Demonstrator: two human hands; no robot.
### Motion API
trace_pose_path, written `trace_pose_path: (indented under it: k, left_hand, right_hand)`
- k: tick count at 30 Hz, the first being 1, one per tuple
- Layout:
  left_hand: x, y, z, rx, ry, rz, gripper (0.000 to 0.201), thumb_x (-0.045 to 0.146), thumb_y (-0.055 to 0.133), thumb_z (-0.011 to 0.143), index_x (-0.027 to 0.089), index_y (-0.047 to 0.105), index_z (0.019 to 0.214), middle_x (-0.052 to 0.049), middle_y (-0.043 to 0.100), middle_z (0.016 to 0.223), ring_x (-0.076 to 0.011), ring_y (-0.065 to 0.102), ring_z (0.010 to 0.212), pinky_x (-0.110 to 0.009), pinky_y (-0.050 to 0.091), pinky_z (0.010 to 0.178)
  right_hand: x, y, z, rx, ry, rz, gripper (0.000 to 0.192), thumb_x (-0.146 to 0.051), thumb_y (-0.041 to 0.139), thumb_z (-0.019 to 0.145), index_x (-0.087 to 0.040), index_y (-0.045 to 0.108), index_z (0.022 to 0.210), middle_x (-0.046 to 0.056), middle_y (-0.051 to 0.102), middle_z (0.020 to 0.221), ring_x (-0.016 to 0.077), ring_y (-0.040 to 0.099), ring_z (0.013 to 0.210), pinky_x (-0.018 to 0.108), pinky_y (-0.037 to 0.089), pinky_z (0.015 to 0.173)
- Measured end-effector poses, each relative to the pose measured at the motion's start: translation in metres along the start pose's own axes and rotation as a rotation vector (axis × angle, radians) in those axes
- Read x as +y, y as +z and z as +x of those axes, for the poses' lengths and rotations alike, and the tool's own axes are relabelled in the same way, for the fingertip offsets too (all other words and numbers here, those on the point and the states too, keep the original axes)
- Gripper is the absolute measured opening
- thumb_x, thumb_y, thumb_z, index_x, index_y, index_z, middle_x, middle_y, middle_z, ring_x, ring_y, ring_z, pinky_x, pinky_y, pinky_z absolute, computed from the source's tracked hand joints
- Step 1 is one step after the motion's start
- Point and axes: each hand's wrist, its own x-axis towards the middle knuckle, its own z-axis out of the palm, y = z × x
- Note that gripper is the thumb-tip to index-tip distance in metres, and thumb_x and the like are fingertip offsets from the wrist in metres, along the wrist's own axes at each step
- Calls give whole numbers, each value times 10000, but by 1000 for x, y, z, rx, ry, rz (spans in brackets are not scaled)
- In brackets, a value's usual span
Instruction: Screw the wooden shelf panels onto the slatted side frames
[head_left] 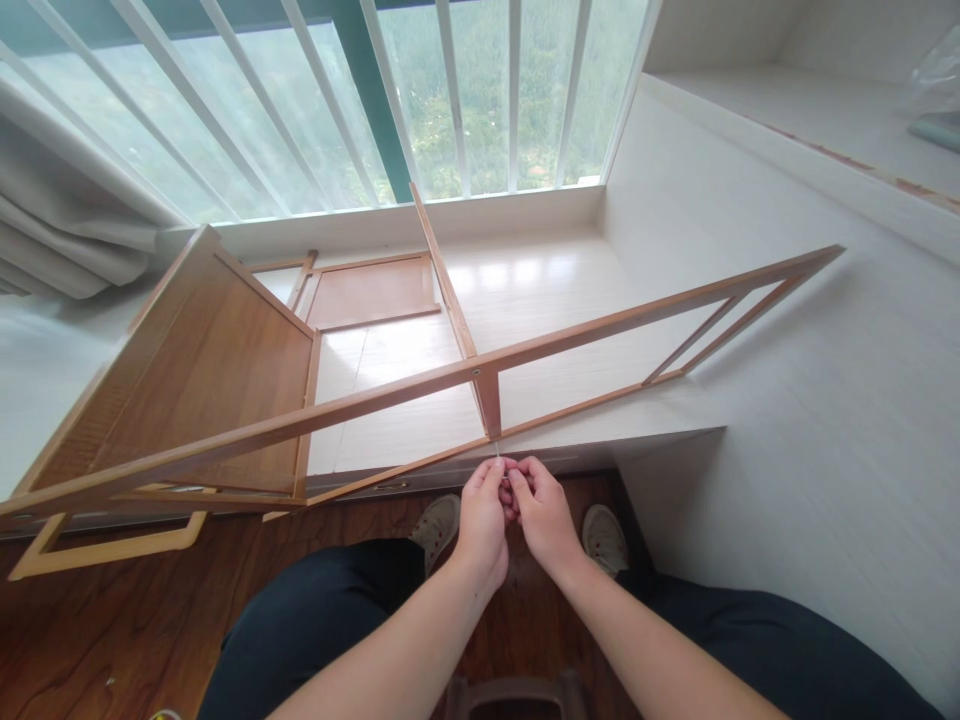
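Observation:
A long wooden frame (600,325) of thin rails lies tilted across a white window ledge (540,280), with a solid wooden panel (202,370) at its left end. A short upright post (489,400) joins the rails in the middle. My left hand (482,515) and my right hand (541,510) are pressed together just below that post, fingers pinched around a small thin metal piece (498,452) that points up at the post's lower end. What the piece is cannot be made out.
A barred window (420,90) and a grey curtain (67,220) lie behind the ledge. A white cabinet side (787,400) rises on the right. My legs and shoes (439,520) rest on a dark wooden floor (112,630). A stool edge (517,690) shows below.

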Motion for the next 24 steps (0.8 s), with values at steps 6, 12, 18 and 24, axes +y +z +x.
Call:
trace_pose_path:
  k: [6, 12, 18, 24]
  left_hand:
    - [-2, -1, 1, -4, -24, -18, 374, 456, 836, 669, 154, 668, 813, 3, 616, 688, -84, 503, 572, -189, 334, 518]
    - [-3, -2, -1, -8, -22, -7, 354, 459, 813, 702, 164, 652, 813, -15, 642, 725, -107, 549, 621, -205, 359, 541]
    - [-1, -2, -1, -20, -10, -4, 336, 450, 809, 701, 169, 651, 794, -13, 640, 735, -120, 568, 660, -210, 383, 565]
    - [-1, -1, 0, -23, -10, -13, 297, 418, 795, 704, 169, 656, 787, -5, 640, 725, -114, 563, 649, -212, 398, 582]
  right_hand:
    - [-4, -1, -3, 14, -30, -29, 278, -453, 504, 980, -215, 602, 875, 14, 671, 730, 171, 637, 646, 239, 484, 564]
    - [-8, -3, -6, 12, -77, -107, 267, -443, 520, 981, -213, 611, 881, 36, 711, 777, 185, 662, 688, 255, 481, 621]
    - [-10, -5, -7, 9, -137, -216, 259, -430, 491, 996, -220, 613, 905, 35, 727, 799, 191, 670, 700, 262, 469, 642]
    - [-10, -6, -7, 13, -149, -236, 244, -412, 489, 995, -223, 619, 910, 31, 732, 805, 191, 671, 707, 260, 466, 649]
